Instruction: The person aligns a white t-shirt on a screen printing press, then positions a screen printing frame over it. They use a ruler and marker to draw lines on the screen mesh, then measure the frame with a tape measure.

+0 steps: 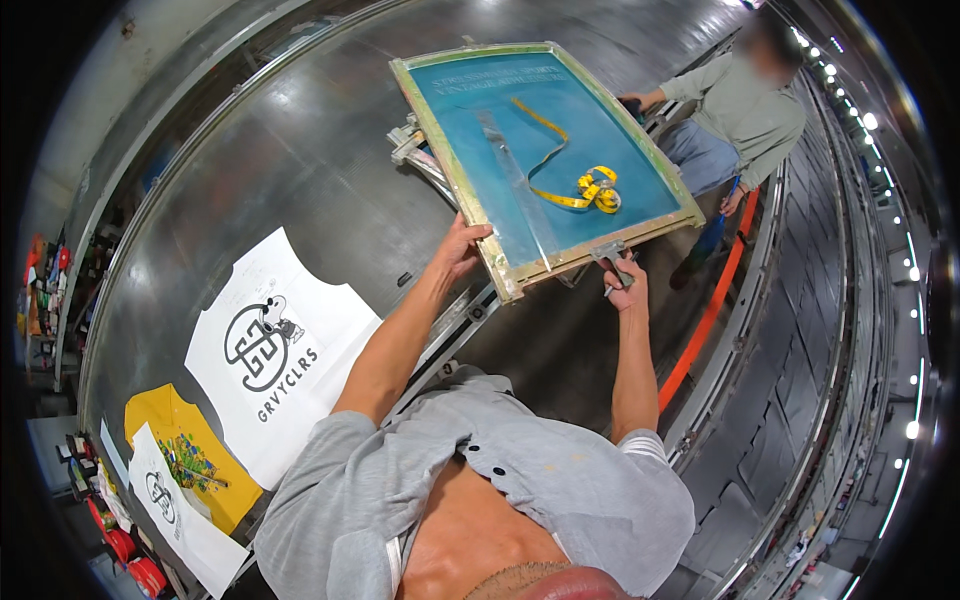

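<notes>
A screen-printing frame (pixel 580 262) with teal mesh is tilted in front of me, partly above the long dark table. My left hand (pixel 462 248) is closed on the frame's near left edge, thumb on top. At the near edge, my right hand (pixel 627 287) is closed around a metal clamp (pixel 608 252); a slim light-coloured tip pokes out between its fingers. On the mesh lie a yellow tape measure (pixel 603 190), partly coiled, and a long clear ruler (pixel 515 190). Beneath the frame's left side, a metal bracket (pixel 408 143) shows in part.
On the table (pixel 330 170) at left lie a white shirt-shaped panel (pixel 225 330) with a black print, a yellow panel (pixel 150 405) and a smaller white printed sheet (pixel 150 460). A co-worker (pixel 745 110) stands beyond the frame's right side. An orange strip (pixel 712 300) runs along the right-hand table.
</notes>
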{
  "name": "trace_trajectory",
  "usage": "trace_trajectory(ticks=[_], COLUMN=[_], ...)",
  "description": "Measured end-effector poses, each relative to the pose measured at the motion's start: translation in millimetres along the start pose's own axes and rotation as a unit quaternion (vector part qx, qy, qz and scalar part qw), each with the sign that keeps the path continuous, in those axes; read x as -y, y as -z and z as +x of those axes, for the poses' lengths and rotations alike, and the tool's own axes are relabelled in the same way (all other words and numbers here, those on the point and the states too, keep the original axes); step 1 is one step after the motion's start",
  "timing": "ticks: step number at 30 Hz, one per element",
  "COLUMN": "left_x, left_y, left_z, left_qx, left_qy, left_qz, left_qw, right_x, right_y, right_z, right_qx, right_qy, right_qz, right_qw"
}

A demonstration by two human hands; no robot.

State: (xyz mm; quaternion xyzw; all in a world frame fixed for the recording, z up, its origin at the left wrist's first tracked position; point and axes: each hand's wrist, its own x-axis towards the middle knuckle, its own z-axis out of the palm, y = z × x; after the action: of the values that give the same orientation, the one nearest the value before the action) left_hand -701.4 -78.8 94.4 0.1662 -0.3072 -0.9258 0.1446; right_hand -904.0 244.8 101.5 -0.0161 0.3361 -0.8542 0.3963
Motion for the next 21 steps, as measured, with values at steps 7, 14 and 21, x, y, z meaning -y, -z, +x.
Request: trace_trajectory(ticks=[7,14,21], left_x=[-33.7,-78.9,-71.7], left_y=[20.9,136.3,395.9], left_z=[-15.4,-185.6,-580.6], left_qx=[-0.098,-0.243,-0.780], left_qy=[0.042,-0.082,-0.097], left_qz=[0.291,0.366,0.310], left_qw=[0.951,0.895,0.535], right_x=[-0.1,-12.6,-188.2], right_y=[-2.1,68.6,-27.6], right_z=[-1.4,-82.9,-165.0], right_qx=[-0.017,-0.142,0.067], right_qy=[0.010,0.004,-0.493], right_qz=[-0.069,-0.054,-0.374], right_qw=[0.997,0.988,0.783])
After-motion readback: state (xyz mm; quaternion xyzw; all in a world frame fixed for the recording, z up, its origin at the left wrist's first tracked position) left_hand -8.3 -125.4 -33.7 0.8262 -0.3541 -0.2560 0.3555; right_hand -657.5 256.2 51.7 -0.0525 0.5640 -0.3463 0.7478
